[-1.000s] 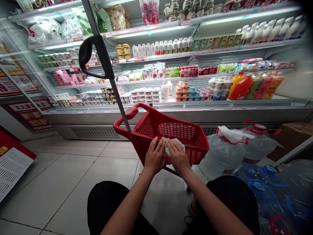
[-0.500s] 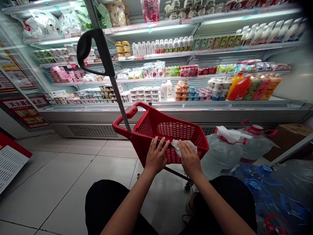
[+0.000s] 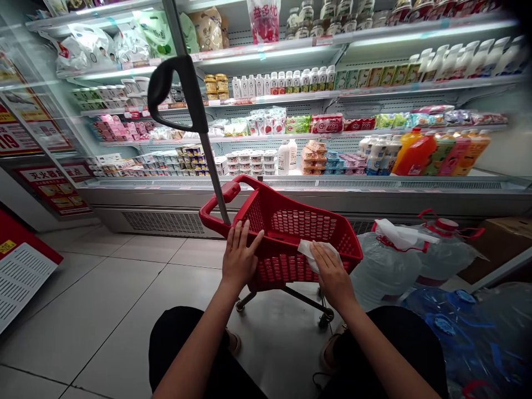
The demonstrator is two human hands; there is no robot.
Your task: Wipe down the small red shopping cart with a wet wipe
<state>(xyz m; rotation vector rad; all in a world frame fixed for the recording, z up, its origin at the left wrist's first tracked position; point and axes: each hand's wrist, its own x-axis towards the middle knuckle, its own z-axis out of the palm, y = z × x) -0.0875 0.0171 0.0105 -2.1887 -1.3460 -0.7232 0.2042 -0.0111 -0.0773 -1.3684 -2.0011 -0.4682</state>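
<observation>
A red plastic shopping cart basket on wheels stands in front of me, with slotted sides and a grey pole ending in a black loop handle. My left hand lies with fingers spread on the near side of the basket, close to the pole's foot. Under the fingers of my right hand a crumpled white cloth or tissue is pressed against the near side, toward the basket's right end. Part of the cloth is hidden by that hand.
Behind the cart runs a refrigerated display case stocked with drinks and yogurt. Large water jugs and blue-capped bottles crowd the floor at right, near a cardboard box. A red and white unit stands at left.
My left hand has slid left along the basket's near side, toward the pole, its thumb now spread. My right hand remains on the cloth. The whole view has shifted slightly.
</observation>
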